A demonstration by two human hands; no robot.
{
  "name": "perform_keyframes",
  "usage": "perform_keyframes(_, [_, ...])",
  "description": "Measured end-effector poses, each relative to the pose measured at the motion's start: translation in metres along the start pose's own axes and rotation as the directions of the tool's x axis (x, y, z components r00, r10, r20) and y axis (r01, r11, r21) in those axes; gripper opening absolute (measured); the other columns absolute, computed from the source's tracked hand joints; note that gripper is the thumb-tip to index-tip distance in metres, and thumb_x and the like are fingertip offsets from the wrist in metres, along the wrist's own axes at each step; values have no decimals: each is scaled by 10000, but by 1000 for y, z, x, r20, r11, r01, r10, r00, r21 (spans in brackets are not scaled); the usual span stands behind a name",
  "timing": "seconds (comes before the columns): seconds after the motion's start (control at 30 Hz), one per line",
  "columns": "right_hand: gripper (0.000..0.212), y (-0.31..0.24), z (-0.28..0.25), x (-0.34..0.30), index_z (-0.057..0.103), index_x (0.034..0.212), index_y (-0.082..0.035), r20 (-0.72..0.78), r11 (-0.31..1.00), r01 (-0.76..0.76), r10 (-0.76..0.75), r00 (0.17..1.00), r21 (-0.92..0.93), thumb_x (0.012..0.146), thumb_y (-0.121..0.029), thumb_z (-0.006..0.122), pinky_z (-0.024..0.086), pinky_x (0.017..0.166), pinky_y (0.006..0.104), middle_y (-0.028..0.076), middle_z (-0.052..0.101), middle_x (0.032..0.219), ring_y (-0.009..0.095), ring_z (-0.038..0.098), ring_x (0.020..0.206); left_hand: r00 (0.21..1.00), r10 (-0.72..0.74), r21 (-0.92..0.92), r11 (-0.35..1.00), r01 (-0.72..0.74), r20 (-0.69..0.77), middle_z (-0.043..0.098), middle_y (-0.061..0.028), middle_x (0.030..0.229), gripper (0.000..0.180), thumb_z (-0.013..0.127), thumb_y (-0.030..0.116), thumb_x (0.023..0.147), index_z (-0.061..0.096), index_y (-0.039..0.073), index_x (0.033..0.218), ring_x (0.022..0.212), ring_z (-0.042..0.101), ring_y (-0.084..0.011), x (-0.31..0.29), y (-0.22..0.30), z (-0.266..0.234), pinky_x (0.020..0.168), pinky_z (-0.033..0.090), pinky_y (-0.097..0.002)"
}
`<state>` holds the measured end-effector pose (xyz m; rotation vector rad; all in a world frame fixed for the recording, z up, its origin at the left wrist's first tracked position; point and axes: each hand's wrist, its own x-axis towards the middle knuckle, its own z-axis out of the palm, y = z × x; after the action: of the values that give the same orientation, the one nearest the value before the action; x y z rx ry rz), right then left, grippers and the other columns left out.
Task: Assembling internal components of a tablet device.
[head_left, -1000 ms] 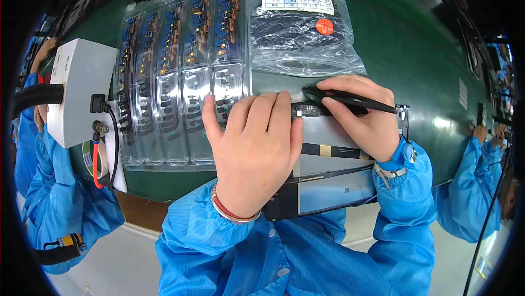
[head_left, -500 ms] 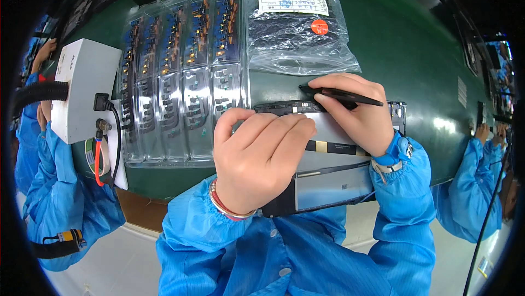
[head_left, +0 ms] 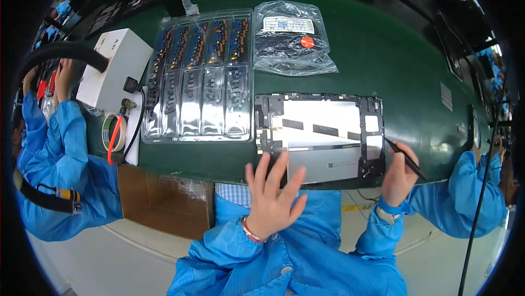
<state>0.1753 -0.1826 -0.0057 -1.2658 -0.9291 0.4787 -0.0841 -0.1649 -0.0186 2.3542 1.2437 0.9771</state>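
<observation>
Black pointed tool (head_left: 406, 159) pinched in right hand (head_left: 401, 174), by right edge of device frame (head_left: 322, 164). Left hand (head_left: 273, 200) splayed, empty, at its near-left corner. Frame's on green bench (head_left: 383, 66); I see clear tray (head_left: 239, 123) left, plastic bag (head_left: 279, 65) far, cardboard box (head_left: 164, 200) near left.

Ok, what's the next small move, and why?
Probably rest the left hand on the open device's near-left corner to steady it: the hand is spread at that corner, contact unclear, while the right hand grips a black tool, tip by the device's right edge.
</observation>
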Motion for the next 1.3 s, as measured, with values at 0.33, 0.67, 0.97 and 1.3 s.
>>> perform_keyframes(0.33, [212,8,15,-3,548,1080,56,-54,953,-44,63,997,299,886,-26,524,433,853,309,131,568,1034,182,534,924,996,25,161,987,-11,-90,331,-167,1392,666,727,214,709,427,111,1295,1258,308,-439,17,-4,-6,977,222,-618])
perform_keyframes(0.67, [177,-42,189,-135,628,981,21,729,749,-628,306,612,213,821,-27,570,456,827,285,113,635,994,164,567,955,640,-580,-508,798,324,-503,445,-111,1321,464,457,85,820,461,2,1276,1269,350,-244,-106,-88,-72,1055,237,-380])
perform_keyframes(0.97, [171,-30,435,-293,640,929,-59,941,26,-990,315,-122,-137,859,-213,615,480,708,225,9,606,785,63,559,725,221,-944,-958,201,-206,-246,597,-109,1075,304,378,188,918,532,35,1130,995,566,-210,-195,-229,-188,897,441,-322])
perform_keyframes(1.3, [162,-37,469,-318,617,884,-90,917,19,-991,382,-115,-133,802,-218,674,462,657,261,2,588,760,95,561,707,252,-944,-950,139,-280,-213,617,-34,943,221,472,212,938,567,60,1067,844,598,-118,-208,-243,-210,745,507,-229])
